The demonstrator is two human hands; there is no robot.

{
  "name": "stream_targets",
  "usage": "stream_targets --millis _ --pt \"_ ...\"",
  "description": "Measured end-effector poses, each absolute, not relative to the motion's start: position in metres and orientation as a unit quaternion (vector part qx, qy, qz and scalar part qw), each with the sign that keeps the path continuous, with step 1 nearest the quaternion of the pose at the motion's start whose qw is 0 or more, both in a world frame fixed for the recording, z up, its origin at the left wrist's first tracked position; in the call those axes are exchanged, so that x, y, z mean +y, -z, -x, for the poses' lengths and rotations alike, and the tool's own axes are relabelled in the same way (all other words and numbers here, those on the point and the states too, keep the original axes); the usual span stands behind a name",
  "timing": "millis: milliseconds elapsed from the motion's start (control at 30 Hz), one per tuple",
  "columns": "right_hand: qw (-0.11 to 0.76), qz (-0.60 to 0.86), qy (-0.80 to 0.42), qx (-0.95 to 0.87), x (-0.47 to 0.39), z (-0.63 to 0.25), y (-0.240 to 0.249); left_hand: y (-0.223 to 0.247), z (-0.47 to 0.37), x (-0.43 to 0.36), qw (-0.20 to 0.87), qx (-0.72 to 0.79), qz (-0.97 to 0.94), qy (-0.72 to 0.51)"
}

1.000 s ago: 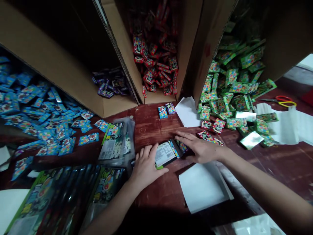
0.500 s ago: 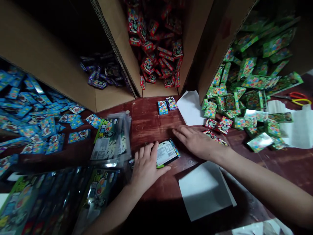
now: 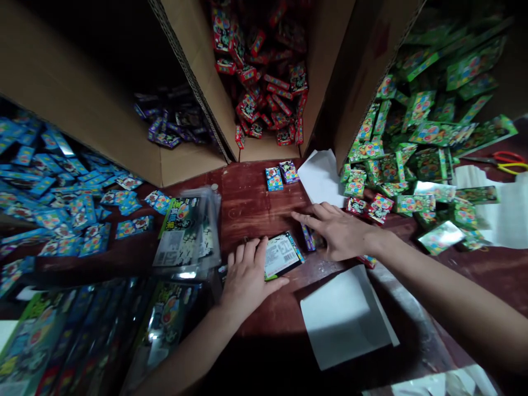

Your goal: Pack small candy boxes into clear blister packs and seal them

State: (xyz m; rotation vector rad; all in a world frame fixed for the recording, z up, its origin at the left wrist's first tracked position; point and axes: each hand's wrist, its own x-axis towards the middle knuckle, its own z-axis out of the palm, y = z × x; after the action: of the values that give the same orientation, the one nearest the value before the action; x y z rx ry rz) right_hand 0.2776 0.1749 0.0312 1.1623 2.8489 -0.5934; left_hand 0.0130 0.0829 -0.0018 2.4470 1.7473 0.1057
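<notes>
My left hand (image 3: 246,272) is closed over the left end of a flat printed pack (image 3: 282,256) with a white label, thumb along its near edge. My right hand (image 3: 340,231) rests low over the table to the right, its index finger stretched out. A small purple box (image 3: 307,237) shows beneath its fingers; the thumb is mostly hidden. Beyond the hands, a small blue box (image 3: 274,179) lies beside another purple box (image 3: 289,171). Small red boxes (image 3: 379,209) lie close to my right wrist, one partly covered by it.
Cardboard cartons hold purple, red (image 3: 247,107) and green boxes (image 3: 418,107). Blue boxes (image 3: 70,209) pile up at left. Clear plastic sleeves (image 3: 208,220) and filled packs (image 3: 165,319) lie near my left arm. White paper (image 3: 346,316) lies in front; scissors (image 3: 509,162) lie far right.
My right hand has shifted slightly right and its fingers have bent, so a purple box now shows under them. My left hand stays on the printed pack.
</notes>
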Motion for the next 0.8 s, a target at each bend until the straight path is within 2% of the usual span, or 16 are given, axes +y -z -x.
stream_targets --millis 100,233,433,633,800 --pt "0.044 -0.373 0.169 0.911 0.170 -0.274 -0.029 -0.003 -0.019 0.085 0.058 0.546 -0.835 -0.028" --pt "0.016 -0.357 0.223 0.907 0.171 -0.276 -0.024 -0.006 -0.025 0.090 0.077 0.499 -0.863 -0.025" --pt "-0.011 -0.335 0.281 0.899 0.167 -0.286 -0.020 -0.001 -0.024 0.093 0.113 0.512 -0.851 -0.045" --pt "-0.006 -0.286 0.316 0.905 0.175 -0.284 -0.017 -0.003 -0.021 0.099 0.164 0.488 -0.855 -0.065" --pt "-0.033 -0.323 0.327 0.887 0.175 -0.274 -0.013 -0.005 -0.024 0.104 0.167 0.512 -0.839 -0.075"
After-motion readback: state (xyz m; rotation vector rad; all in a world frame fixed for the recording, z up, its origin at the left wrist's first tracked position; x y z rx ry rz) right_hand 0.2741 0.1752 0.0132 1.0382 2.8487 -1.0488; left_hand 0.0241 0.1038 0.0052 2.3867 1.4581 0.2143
